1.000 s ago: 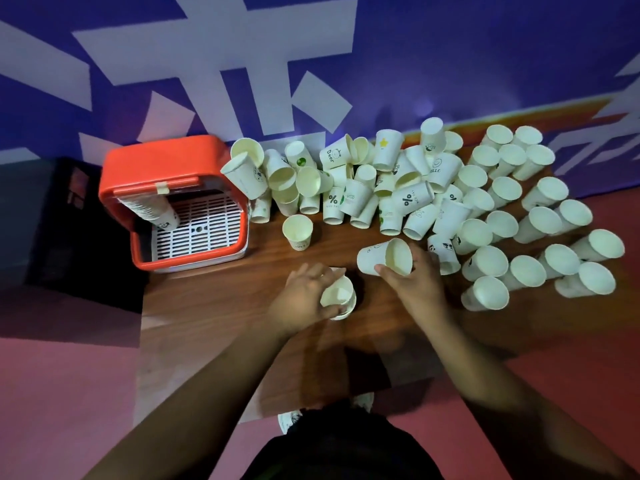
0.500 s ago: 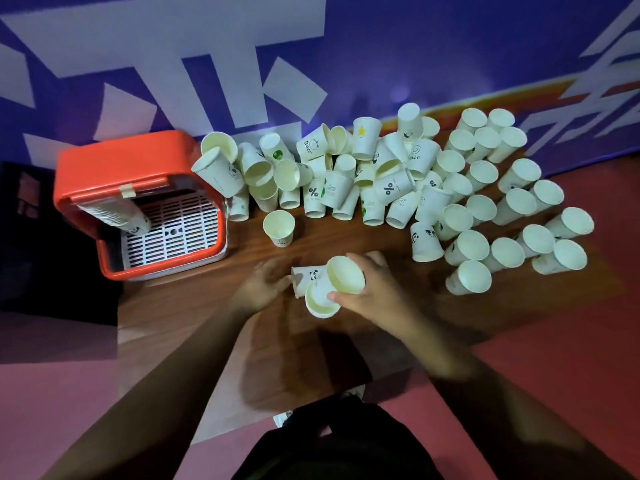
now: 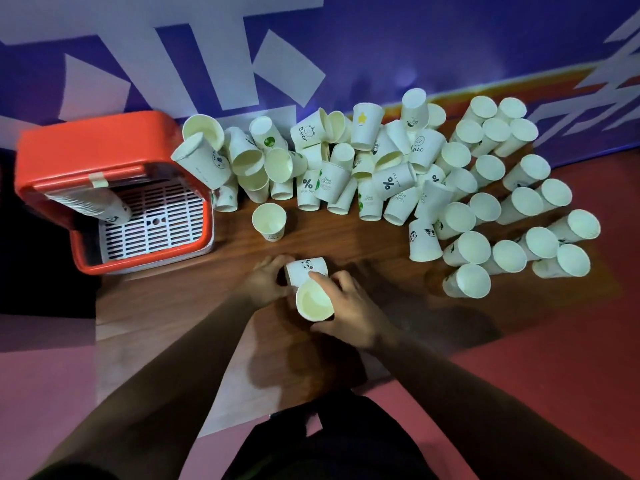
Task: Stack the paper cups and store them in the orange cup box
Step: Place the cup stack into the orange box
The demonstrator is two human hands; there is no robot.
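Between my two hands lies a short stack of white paper cups [image 3: 309, 285], tipped on its side with the open mouth facing me. My left hand [image 3: 265, 281] grips its base end and my right hand [image 3: 349, 306] wraps its rim end. The orange cup box [image 3: 104, 143] stands open at the table's left, with a long stack of cups [image 3: 90, 203] lying inside on a white grate. A heap of loose paper cups [image 3: 346, 168] fills the back of the table. Upturned cups [image 3: 502, 202] spread in rows to the right. One cup [image 3: 269, 221] stands upright alone.
The brown wooden table [image 3: 166, 299] ends near my body, with red floor to the right and pink floor to the left. A purple wall with white shapes rises right behind the cups. A dark area lies left of the box.
My right hand brought a cup from the pile to the cup in my left hand and pushed it in. Both hands now hold the joined stack. The camera view shifted right.
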